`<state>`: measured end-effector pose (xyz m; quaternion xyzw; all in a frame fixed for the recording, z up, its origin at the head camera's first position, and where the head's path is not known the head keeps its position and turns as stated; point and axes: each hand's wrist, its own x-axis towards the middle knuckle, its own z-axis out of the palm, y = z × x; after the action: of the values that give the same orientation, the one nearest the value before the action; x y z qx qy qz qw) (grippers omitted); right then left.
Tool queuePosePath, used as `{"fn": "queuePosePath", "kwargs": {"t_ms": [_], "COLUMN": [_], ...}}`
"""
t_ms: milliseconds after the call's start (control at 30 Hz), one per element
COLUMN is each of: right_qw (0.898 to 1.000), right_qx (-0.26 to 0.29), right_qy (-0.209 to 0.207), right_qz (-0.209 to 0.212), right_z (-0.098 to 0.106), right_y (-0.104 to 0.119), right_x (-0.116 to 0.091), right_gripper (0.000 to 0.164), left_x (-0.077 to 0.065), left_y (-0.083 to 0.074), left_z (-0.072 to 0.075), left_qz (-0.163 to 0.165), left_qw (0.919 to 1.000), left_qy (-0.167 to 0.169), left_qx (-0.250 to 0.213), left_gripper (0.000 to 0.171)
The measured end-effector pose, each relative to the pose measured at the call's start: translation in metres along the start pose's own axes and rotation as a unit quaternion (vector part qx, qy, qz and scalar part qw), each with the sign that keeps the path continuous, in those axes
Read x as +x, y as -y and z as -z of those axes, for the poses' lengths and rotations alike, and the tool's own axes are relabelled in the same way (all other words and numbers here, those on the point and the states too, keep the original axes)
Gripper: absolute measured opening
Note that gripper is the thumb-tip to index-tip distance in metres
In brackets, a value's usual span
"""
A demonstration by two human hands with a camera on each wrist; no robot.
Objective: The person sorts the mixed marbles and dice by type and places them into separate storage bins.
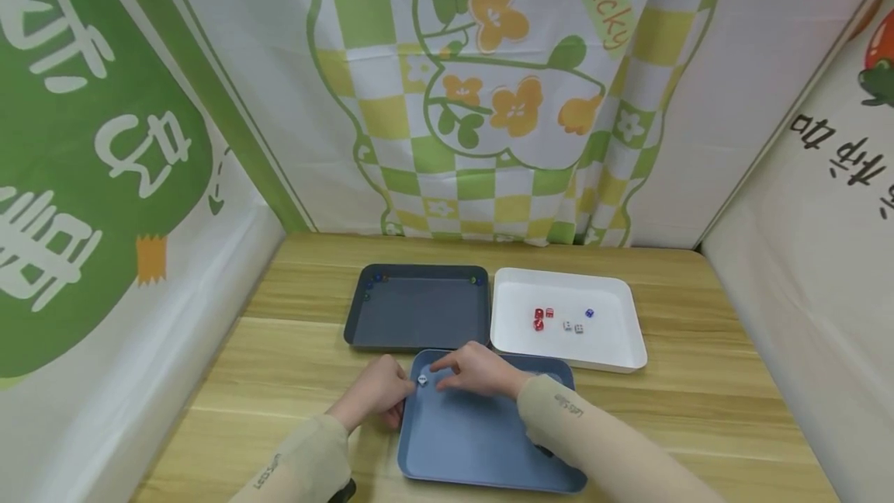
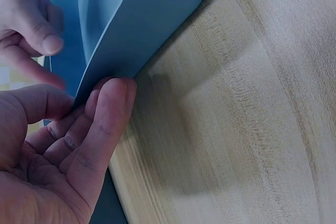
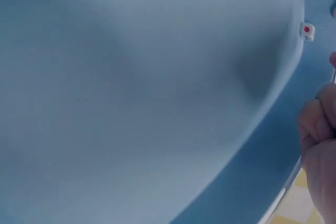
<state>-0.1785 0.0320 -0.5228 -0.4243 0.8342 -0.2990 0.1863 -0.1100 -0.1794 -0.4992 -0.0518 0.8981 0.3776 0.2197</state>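
A blue tray (image 1: 489, 433) lies nearest the person. My left hand (image 1: 380, 390) pinches its left rim between thumb and fingers; in the left wrist view, the fingers (image 2: 110, 108) press on the outer wall. Over the tray's far left part is my right hand (image 1: 478, 369), thumb and forefinger spread apart with nothing between them. A small white die (image 1: 422, 380) lies inside by the left wall, between the two hands. A red dot shows on one face of that die (image 3: 307, 31) in the right wrist view.
Behind stands a dark grey tray (image 1: 419, 313) with several small dark marbles along its far corners. To its right, a white tray (image 1: 517, 344) holds red dice (image 1: 538, 313), white dice (image 1: 568, 326) and a blue die (image 1: 590, 313). Printed curtains (image 1: 482, 200) enclose the wooden table (image 1: 698, 410).
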Motion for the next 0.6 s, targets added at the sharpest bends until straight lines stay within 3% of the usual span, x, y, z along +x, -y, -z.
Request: {"fn": "queuePosePath", "kwargs": {"t_ms": [367,600], "right_qw": [0.998,0.997], "right_qx": [-0.055,-0.055], "right_qy": [-0.007,-0.023], "right_qz": [-0.027,-0.04], "right_z": [-0.019,-0.028], "right_y": [-0.003,0.001], "right_x": [0.009,0.015], "right_gripper": [0.036,0.032], "left_x": [0.0,-0.001], "left_y": [0.0,-0.001], "left_z": [0.001,0.0], "left_qz": [-0.002,0.002], "left_qw": [1.0,1.0], "left_qy": [0.005,0.003], "left_qx": [0.0,0.002], "left_gripper": [0.032,0.03]}}
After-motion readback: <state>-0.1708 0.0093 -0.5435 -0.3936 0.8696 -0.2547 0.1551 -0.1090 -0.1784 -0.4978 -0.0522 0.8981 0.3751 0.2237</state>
